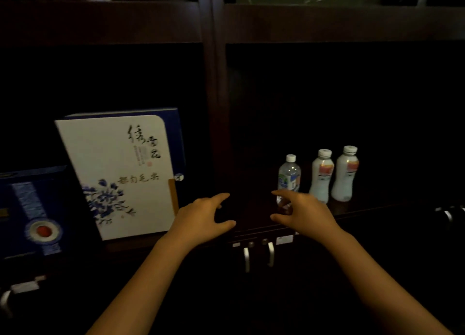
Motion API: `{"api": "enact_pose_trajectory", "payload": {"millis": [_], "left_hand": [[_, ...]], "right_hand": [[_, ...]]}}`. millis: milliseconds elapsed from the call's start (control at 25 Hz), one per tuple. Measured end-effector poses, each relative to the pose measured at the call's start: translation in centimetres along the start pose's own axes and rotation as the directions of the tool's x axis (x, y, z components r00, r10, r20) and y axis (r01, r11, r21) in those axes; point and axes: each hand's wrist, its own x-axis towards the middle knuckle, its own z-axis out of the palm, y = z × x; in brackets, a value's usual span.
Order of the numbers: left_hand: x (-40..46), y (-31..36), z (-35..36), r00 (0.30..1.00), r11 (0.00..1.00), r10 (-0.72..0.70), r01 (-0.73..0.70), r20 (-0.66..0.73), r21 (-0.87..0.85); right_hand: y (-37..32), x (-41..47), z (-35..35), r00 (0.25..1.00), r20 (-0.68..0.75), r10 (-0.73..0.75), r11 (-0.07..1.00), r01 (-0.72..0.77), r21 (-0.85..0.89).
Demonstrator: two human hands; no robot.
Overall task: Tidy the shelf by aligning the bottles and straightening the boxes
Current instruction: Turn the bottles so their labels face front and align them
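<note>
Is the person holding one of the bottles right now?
No: both the left hand and right hand hover open and empty before the shelf, while the clear water bottle and two white bottles stand untouched.

Dim light is falling on a dark wooden cabinet [214,83]; two silver door handles [270,254] are hanging just below the hands.

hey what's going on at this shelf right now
A person reaches both open hands toward a dark shelf, holding nothing. The left hand is near a tilted white floral box; the right hand is in front of a clear water bottle. Two milky bottles stand beside it.
</note>
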Motion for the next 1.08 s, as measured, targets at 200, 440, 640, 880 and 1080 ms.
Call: {"api": "enact_pose_trajectory", "payload": {"millis": [200,440,640,880,1080], "left_hand": [[8.6,3.4,2.8,0.998,0.996,0.069,-0.069,-0.008,-0.056],[16.7,5.6,6.1,0.996,0.987,0.086,-0.09,-0.032,-0.134],[21.0,6.9,8.5,0.997,0.995,0.016,-0.023,-0.071,-0.096],[27.9,9.8,8.6,0.987,0.997,-0.075,0.07,-0.14,-0.04],[30.8,11.2,9.9,0.996,0.996,-0.084,0.085,0.035,-0.034]], "right_hand": [[6.9,2.8,-3.1,0.995,-0.058,0.083,0.993,-0.088,-0.082],[15.0,6.2,-5.7,0.974,-0.112,0.194,0.975,-0.204,-0.086],[20.5,10.5,-6.9,0.98,-0.139,0.142,0.987,-0.15,-0.049],[26.4,18.8,-8.5,0.989,-0.147,-0.017,0.998,0.007,-0.069],[27.6,22.4,-6.6,0.998,-0.036,-0.055,0.991,0.05,-0.122]]}}
